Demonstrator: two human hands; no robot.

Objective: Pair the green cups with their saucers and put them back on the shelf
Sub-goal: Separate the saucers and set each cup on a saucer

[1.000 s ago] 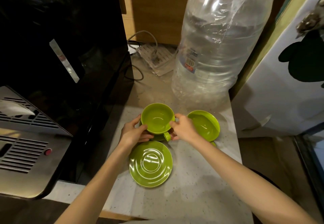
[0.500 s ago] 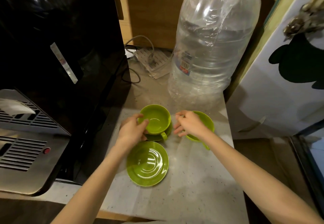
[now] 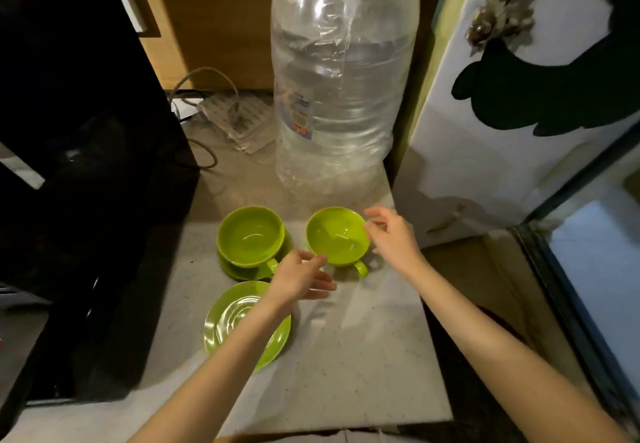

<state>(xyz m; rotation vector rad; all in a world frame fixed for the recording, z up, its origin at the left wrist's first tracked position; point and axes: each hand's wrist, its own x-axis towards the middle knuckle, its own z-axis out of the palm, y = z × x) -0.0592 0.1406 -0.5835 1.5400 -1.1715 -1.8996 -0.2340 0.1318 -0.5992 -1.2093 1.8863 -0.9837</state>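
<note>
1. Green cups sit far on the counter: the left cup rests on its saucer, the right cup stands bare on the counter, just beside it.
2. My left hand has let go of the left cup since half a second ago and now hovers, fingers loosely apart, at the right cup's near rim.
3. My right hand is spread open at that cup's right rim, no longer covering it.
4. One empty saucer lies nearer, partly under my left forearm.
5. Behind stands a big water bottle.
</note>
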